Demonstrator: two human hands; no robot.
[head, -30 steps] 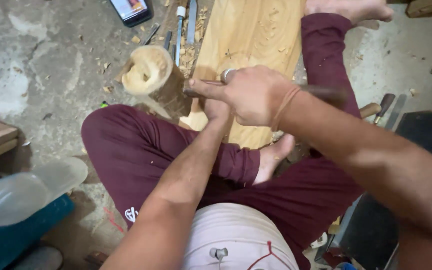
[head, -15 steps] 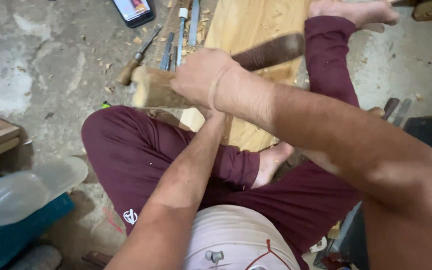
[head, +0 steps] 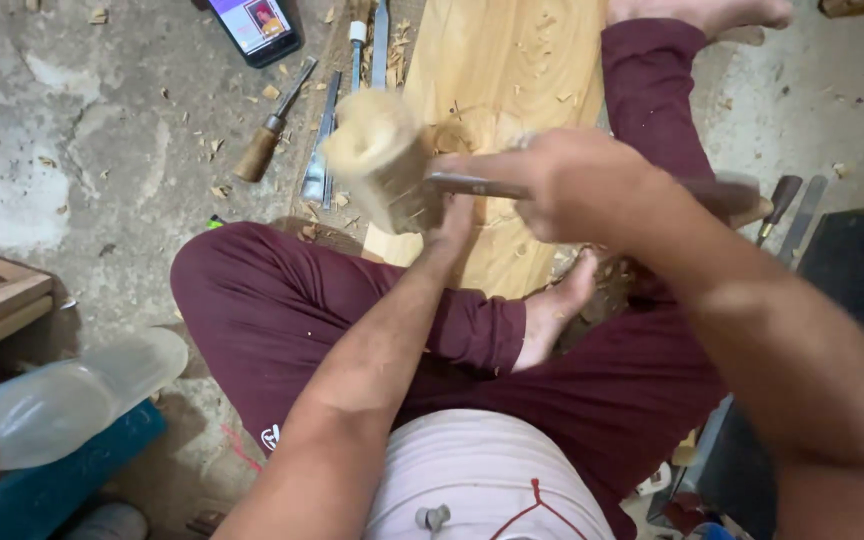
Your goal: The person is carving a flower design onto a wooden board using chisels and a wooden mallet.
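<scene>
Mallet (head: 382, 155) swung left – head beyond right hand (head: 577, 185) grip.

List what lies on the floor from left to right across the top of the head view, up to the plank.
Phone → wooden-handled chisel → flat steel chisel → white-collared tool → wooden plank.

Floor (head: 72, 150): cracked grey concrete.
On it: wood chips (head: 214, 150), chisels (head: 337, 110), phone (head: 257, 25), pale plank (head: 512, 90).
</scene>
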